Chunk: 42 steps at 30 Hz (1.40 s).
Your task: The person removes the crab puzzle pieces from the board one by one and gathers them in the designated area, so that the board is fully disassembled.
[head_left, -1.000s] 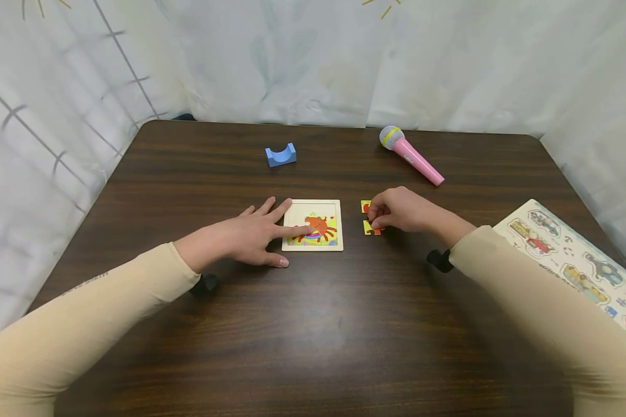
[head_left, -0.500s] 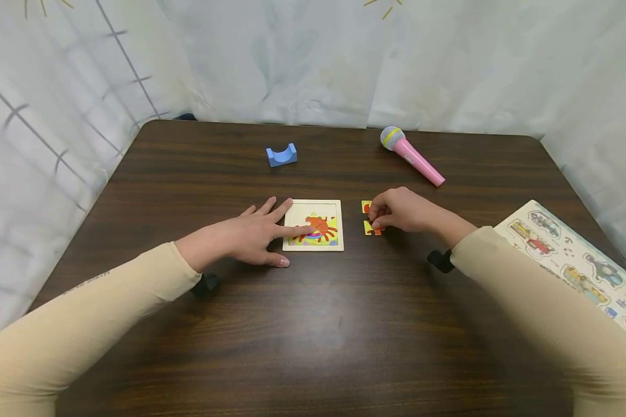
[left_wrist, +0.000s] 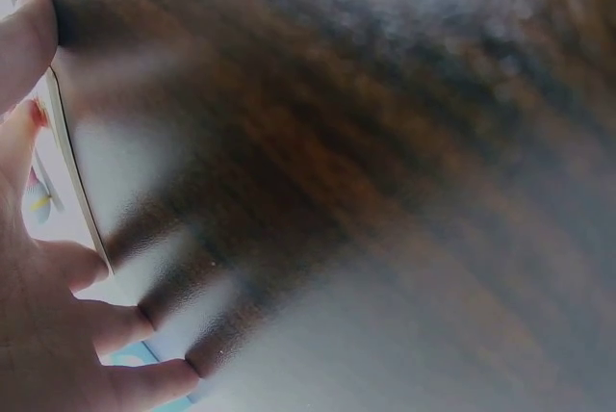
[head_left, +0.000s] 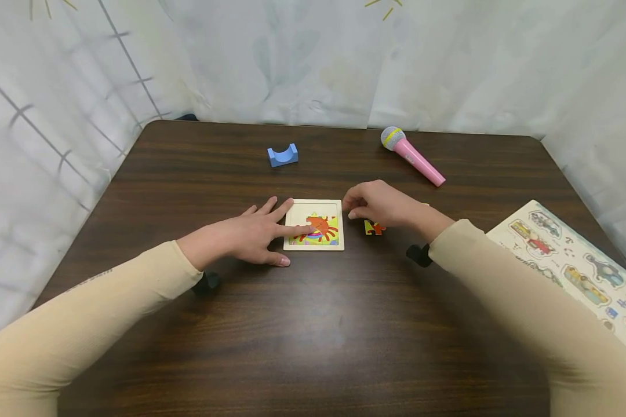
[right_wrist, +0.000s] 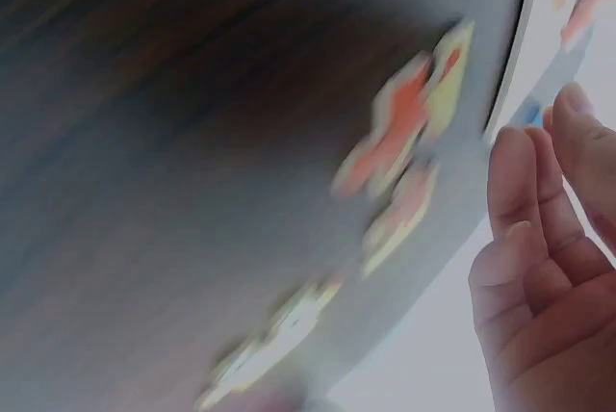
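Note:
A square wooden puzzle board lies mid-table, its lower part filled with a red crab picture. My left hand rests over its left side, fingers spread, the index finger touching the picture. In the left wrist view, the left-hand fingertips meet the tabletop. My right hand hovers by the board's right edge, its fingers curled with the thumb close to them. Whether a piece sits between its fingertips is hidden. Below that hand lie puzzle pieces. The right wrist view shows several loose pieces, including an orange piece.
A blue cradle-shaped block stands behind the board. To its right lies a pink toy microphone. At the right edge a large printed picture board lies slantwise, partly under the right sleeve. White curtains hang around the dark wooden table.
My right hand has moved left and slightly up, from the loose pieces to the puzzle board's right edge. The left hand stays in place on the board.

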Motion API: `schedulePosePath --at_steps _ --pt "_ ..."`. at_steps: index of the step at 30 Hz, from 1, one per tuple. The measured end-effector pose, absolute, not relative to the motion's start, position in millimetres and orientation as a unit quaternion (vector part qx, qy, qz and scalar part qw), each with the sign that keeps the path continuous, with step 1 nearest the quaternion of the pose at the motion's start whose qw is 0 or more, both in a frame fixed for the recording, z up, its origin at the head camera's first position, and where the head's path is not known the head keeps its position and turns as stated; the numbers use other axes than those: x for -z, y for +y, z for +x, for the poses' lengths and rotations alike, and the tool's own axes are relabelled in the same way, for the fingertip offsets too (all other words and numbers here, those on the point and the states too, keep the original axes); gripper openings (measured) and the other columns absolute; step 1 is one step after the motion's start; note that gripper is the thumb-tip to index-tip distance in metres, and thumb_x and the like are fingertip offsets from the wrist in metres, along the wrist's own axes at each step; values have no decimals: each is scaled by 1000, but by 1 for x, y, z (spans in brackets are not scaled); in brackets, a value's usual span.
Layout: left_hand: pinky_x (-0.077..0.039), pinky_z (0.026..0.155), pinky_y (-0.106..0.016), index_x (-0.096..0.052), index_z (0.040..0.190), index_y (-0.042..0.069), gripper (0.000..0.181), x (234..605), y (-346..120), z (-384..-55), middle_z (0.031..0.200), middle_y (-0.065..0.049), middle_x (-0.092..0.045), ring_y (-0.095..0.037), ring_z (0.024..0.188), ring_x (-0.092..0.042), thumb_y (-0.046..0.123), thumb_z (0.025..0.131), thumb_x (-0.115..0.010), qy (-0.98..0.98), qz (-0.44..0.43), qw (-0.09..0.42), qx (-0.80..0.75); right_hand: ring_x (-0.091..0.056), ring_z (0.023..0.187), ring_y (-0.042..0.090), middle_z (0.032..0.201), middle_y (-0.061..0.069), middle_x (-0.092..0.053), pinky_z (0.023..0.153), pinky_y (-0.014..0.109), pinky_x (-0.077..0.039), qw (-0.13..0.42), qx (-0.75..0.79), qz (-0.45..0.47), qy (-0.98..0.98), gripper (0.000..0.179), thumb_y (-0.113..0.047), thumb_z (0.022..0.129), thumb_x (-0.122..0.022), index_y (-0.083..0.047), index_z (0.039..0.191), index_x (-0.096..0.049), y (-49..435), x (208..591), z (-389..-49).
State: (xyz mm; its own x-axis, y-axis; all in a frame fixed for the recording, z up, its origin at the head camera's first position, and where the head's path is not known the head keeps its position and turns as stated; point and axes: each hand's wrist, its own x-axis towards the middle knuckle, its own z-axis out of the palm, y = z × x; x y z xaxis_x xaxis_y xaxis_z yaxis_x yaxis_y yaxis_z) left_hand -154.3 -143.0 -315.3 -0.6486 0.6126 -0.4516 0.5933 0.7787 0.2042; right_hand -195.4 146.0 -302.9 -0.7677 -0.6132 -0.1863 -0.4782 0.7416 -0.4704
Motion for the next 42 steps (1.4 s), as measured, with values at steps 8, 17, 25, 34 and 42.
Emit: schedulePosePath --at_steps 8,17,25,34,42 --pt "-14 118 -75 -25 160 47 79 314 -143 -154 173 -17 6 -53 156 3 51 94 -69 907 332 257 -22 -63 108 27 118 11 -64 95 38 -54 177 174 -342 906 30 -8 94 -72 -8 124 -71 103 309 -193" --pt "-15 119 -74 -25 160 47 79 314 -144 -153 172 -19 6 -52 156 3 51 94 -69 909 332 252 -20 -62 109 26 117 12 -65 95 36 -55 169 155 -350 908 32 -8 94 -73 -9 126 -71 90 315 -191" --pt "-18 119 -72 -24 160 47 81 311 -137 -150 170 -26 2 -52 156 -4 53 94 -69 907 341 247 -19 -62 109 27 119 13 -64 98 38 -53 175 153 -338 912 34 -9 94 -73 -6 128 -69 90 316 -192" --pt "-23 118 -71 -17 158 55 85 308 -119 -147 167 -34 4 -58 153 -6 65 90 -66 908 322 267 8 -62 112 27 122 13 -64 99 39 -53 187 166 -327 911 35 -9 94 -73 -6 128 -68 91 316 -193" --pt "-25 117 -71 -17 159 53 85 309 -115 -145 166 -36 3 -60 152 -9 66 90 -65 911 317 264 25 -62 112 28 122 14 -65 102 40 -53 188 171 -327 910 29 -2 99 -60 -5 127 -68 90 316 -194"
